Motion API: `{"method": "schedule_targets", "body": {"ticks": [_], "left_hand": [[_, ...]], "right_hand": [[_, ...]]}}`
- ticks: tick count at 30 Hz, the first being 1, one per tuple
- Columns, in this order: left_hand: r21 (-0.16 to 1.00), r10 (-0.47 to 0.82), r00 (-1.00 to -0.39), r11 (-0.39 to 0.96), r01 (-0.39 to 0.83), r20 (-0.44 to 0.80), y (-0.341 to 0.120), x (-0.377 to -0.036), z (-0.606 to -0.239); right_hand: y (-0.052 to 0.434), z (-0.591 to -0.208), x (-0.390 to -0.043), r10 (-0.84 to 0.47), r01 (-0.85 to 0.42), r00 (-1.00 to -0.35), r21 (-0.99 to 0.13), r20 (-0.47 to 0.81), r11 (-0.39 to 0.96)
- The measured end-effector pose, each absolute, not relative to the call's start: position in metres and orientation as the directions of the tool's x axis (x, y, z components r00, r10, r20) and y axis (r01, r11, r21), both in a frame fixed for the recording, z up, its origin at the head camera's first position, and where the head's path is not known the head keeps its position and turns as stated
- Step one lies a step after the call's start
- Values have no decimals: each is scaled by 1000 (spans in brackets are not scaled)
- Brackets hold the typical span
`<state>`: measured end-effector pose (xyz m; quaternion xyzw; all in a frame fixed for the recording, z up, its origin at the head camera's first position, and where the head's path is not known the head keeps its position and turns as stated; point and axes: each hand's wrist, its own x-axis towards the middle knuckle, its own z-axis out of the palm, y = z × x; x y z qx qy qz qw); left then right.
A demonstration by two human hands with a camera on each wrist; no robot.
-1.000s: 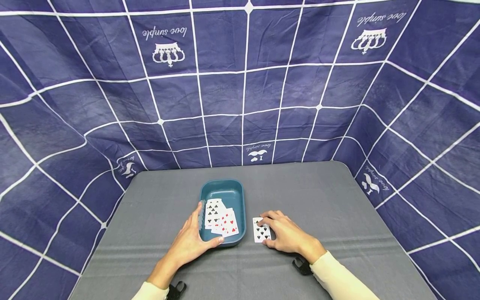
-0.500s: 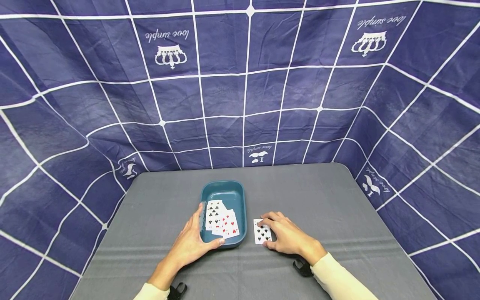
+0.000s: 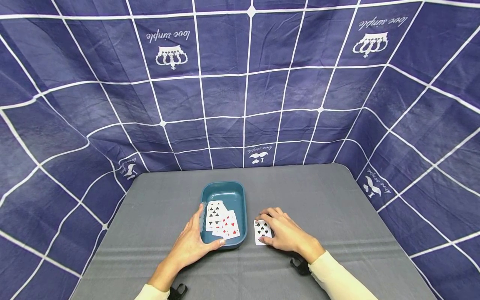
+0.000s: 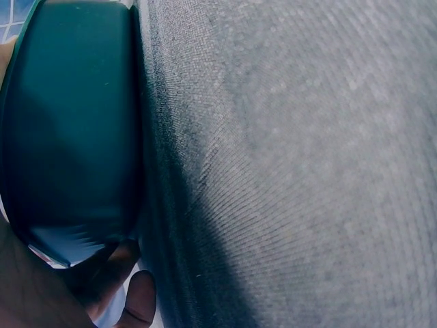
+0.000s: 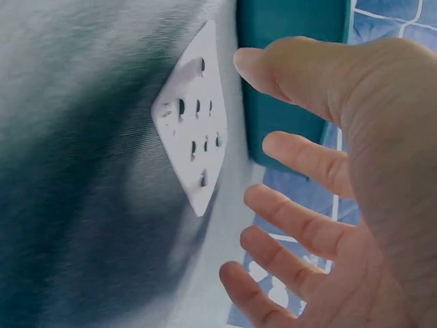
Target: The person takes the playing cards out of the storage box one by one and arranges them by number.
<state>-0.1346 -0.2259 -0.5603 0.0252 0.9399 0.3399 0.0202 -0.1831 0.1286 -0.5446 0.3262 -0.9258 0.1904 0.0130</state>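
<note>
On the grey table (image 3: 337, 200), head view, I see left hand (image 3: 193, 243) curled round the teal tray (image 3: 224, 191) near edge, cards (image 3: 221, 221) inside; right hand (image 3: 285, 233) on spade card (image 3: 262, 230) beside tray; open cloth rightward. Left wrist: tray wall (image 4: 68, 137), fingertip underneath. Right wrist: fingers (image 5: 300, 219) spread loose over card (image 5: 194, 147), not gripping.

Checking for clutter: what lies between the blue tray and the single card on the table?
Only a narrow strip of bare grey table separates the blue tray from the single card; the head view shows it.
</note>
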Motion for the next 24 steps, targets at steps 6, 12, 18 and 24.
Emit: {"method": "schedule_targets", "body": {"ticks": [6, 12, 18, 24], "left_hand": [[639, 63, -998, 768, 38, -16, -226, -135, -561], [634, 60, -998, 772, 33, -20, -226, -135, -562], [633, 65, -998, 773, 40, -18, -225, -135, -561], [638, 62, -998, 769, 34, -21, -225, -136, -562]], "right_hand": [[118, -532, -190, -591, -624, -780, -325, 205, 711], [99, -516, -196, -593, -651, -759, -308, 270, 694], [76, -497, -202, -608, -670, -742, -317, 282, 671], [54, -485, -212, -633, -683, -730, -325, 258, 654]]}}
